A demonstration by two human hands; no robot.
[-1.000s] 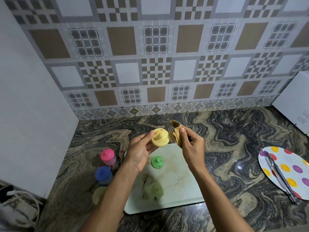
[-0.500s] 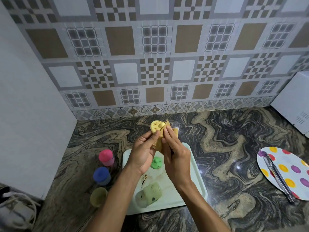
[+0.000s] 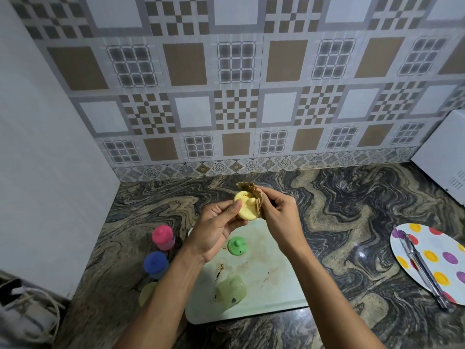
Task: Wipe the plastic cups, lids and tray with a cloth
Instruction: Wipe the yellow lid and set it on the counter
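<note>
My left hand [image 3: 217, 225] holds a round yellow lid [image 3: 247, 207] above the far edge of the pale tray [image 3: 274, 295]. My right hand [image 3: 279, 217] pinches a crumpled tan cloth [image 3: 253, 190] against the lid's top right. On the stained tray lie a green lid [image 3: 236, 246] and a translucent green cup [image 3: 231, 290] on its side. Left of the tray stand a pink-lidded cup [image 3: 163, 236], a blue-lidded cup [image 3: 156, 264] and a yellowish cup [image 3: 147, 293], partly hidden by my left forearm.
A polka-dot plate [image 3: 432, 263] with metal tongs [image 3: 422, 268] sits on the marbled counter at the right. A white appliance [image 3: 442, 157] stands at the back right. A white wall closes the left side, with a bag [image 3: 27, 311] at the lower left.
My hands went from apart to together, the cloth now pressed on the yellow lid. The lid has turned slightly in my left hand, and the view has shifted a little.
</note>
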